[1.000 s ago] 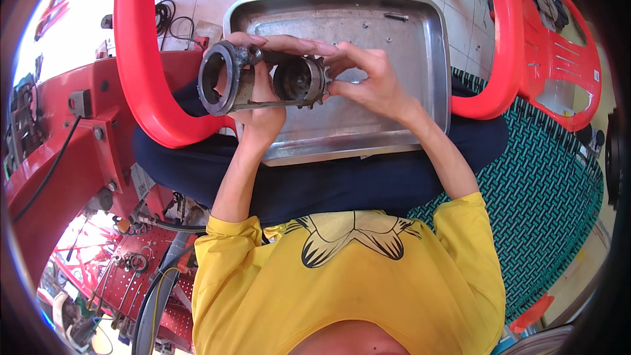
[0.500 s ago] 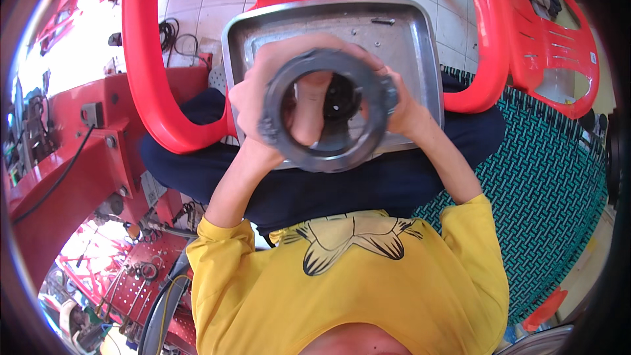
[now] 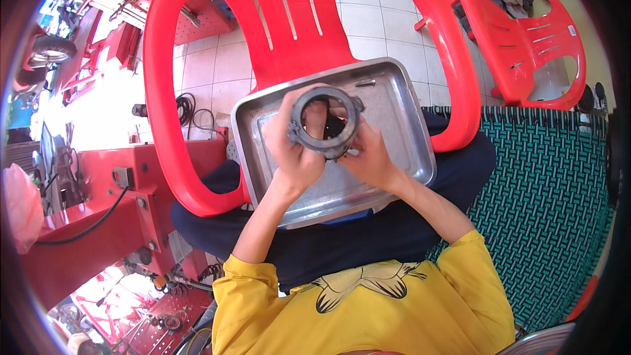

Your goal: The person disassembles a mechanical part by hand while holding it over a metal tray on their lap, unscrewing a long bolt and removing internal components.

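A dark metal part with a ring-shaped end was held up above the metal tray, its round opening turned toward the head camera. It was gripped on its left side by the left hand, whose fingers were curled around it and partly seen through the opening. The right hand was bent in against the lower right side; its fingertips were hidden, so how firmly it was closed could not be told. The handling appeared to be under way and unfinished: the part had not been set down, and a small bolt was left loose near the tray's far edge. Nothing completed could be made out.
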### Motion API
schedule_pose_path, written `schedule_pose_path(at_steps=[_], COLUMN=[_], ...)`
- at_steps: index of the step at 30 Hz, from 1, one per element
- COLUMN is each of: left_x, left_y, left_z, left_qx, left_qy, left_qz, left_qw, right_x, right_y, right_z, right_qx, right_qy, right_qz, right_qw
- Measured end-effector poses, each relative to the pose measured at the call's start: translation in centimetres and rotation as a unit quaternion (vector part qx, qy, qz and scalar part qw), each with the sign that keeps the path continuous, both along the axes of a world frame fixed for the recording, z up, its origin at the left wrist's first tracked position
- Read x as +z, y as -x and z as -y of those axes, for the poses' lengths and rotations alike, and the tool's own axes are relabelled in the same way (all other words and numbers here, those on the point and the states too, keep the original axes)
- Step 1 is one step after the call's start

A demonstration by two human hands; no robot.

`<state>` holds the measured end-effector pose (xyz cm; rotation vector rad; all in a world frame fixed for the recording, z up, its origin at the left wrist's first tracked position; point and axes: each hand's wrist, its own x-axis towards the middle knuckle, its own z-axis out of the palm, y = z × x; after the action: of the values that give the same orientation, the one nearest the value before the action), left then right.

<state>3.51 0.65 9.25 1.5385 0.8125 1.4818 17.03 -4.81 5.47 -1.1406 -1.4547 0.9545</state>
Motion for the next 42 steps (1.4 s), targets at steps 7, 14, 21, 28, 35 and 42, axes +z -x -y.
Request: schedule_pose_path(at_steps=[7,14,21,28,35,42], left_x=[0.6,-3.6,-1.9,-4.6,-4.3,-2.6], left_y=[0.9,3.3,2.7,4.3,4.1,2.3], left_z=[0.6,0.7,1.1,0.5,0.4,1.4], left_qx=[-0.065,0.018,-0.006,-0.048,-0.058,-0.002], left_qy=[0.027,0.011,-0.055,-0.009,0.001,-0.018], left_qz=[0.141,0.058,0.050,0.016,0.028,0.052], left_qw=[0.988,0.998,0.997,0.999,0.998,0.998], right_x=[-2.6,-1.4,-3.2,-1.6,-0.6,-0.8], right_y=[0.0,2.2,1.3,1.7,1.1,0.1], right_z=[0.2,0.7,0.6,0.3,0.1,0.2], right_qx=[0.032,-0.022,0.011,0.007,0.014,0.063], right_qy=[-0.045,0.043,-0.047,0.020,-0.016,0.022], right_qz=[0.073,-0.084,0.059,-0.006,0.013,0.064], right_qw=[0.996,0.995,0.997,1.000,1.000,0.996])
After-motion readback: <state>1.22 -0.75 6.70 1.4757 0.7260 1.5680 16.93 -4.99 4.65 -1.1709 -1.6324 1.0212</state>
